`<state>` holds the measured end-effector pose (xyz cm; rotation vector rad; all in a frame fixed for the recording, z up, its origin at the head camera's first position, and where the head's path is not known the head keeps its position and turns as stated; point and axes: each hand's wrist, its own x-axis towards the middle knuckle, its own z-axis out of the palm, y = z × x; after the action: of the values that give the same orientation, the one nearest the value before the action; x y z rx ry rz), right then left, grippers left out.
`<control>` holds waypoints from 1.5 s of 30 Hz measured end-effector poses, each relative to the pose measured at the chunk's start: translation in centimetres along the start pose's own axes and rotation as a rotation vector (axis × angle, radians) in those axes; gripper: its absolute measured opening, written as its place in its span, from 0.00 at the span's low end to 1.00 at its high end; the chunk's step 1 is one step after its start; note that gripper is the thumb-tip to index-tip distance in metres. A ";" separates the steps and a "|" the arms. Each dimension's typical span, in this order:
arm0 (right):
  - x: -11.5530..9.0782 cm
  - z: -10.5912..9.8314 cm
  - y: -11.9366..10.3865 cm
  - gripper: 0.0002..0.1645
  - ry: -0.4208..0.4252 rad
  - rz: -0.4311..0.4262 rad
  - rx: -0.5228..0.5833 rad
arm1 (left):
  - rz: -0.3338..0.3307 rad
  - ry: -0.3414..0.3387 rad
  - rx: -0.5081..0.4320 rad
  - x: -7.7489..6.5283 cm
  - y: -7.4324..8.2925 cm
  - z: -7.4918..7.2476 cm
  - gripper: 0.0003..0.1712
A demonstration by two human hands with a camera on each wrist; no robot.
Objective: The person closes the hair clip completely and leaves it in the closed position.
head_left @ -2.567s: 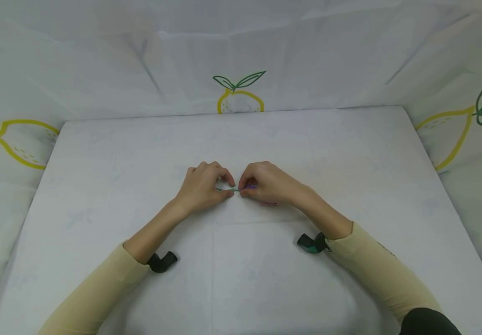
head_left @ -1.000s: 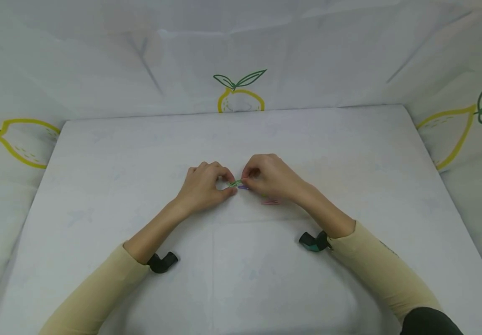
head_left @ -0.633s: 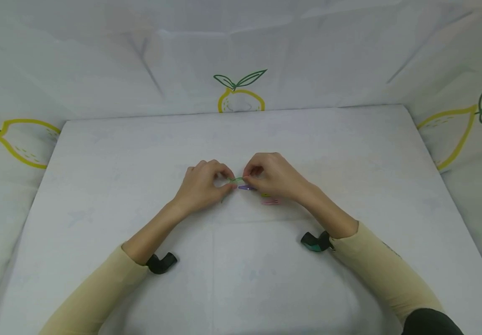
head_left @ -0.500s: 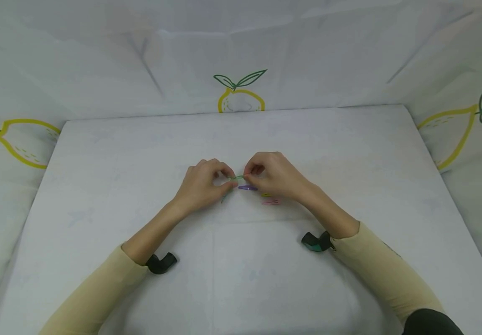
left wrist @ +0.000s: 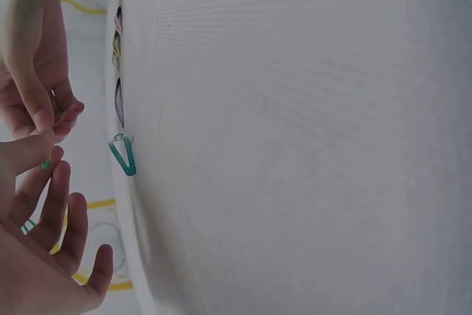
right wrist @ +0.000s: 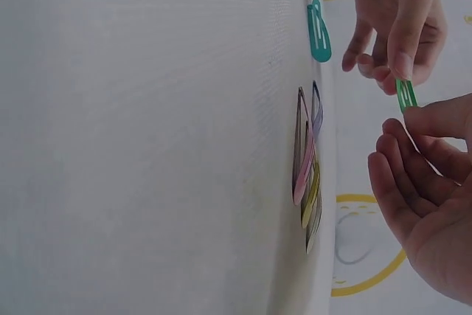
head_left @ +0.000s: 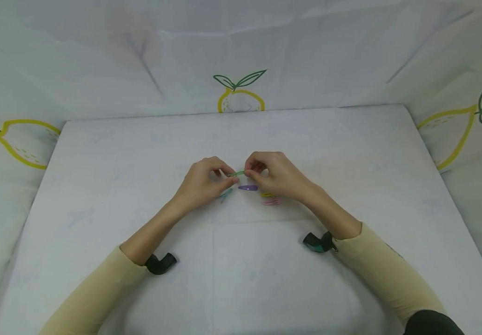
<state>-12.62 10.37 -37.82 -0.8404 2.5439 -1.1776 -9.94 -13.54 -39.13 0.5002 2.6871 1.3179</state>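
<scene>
A green snap hair clip (head_left: 239, 173) is held up between both hands above the white tabletop. My left hand (head_left: 204, 180) pinches one end between thumb and index finger; its other fingers spread loosely in the left wrist view. At the opposite end, the thumb and index finger of my right hand (head_left: 277, 173) pinch the clip. Below the left hand lies a teal hair clip (head_left: 226, 193), its prongs spread apart in the left wrist view (left wrist: 125, 156). A purple hair clip (head_left: 248, 188) lies under the gap between the hands.
Beneath the right hand, a yellow hair clip (head_left: 268, 195) and a pink hair clip (head_left: 271, 202) lie on the table (head_left: 257, 270). White cloth with lemon drawings (head_left: 241, 100) rises behind the table and at both sides.
Both hands have moved slightly toward the table's far side, now with the green clip stretched between them. The teal, purple, yellow and pink clips have come into fuller view beneath the hands.
</scene>
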 end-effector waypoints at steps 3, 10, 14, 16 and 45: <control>0.0 0.1 0.1 0.03 0.002 -0.025 0.022 | 0.003 0.001 -0.022 0.0 0.0 0.0 0.06; 0.0 0.2 0.3 0.07 -0.010 -0.101 0.072 | 0.037 0.005 -0.035 0.0 0.0 0.0 0.05; 0.0 0.1 0.3 0.07 -0.031 -0.111 0.093 | 0.038 -0.004 -0.042 0.0 0.1 -0.1 0.04; -0.1 0.0 0.4 0.07 -0.044 -0.110 0.096 | 0.035 -0.011 -0.048 -0.1 0.2 -0.2 0.04; -0.3 -0.4 0.3 0.07 -0.070 -0.067 0.091 | 0.046 0.009 -0.024 -0.2 0.1 0.2 0.05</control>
<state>-12.62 10.92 -37.78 -0.9352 2.4045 -1.2497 -9.63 -13.39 -39.20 0.5582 2.6790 1.3651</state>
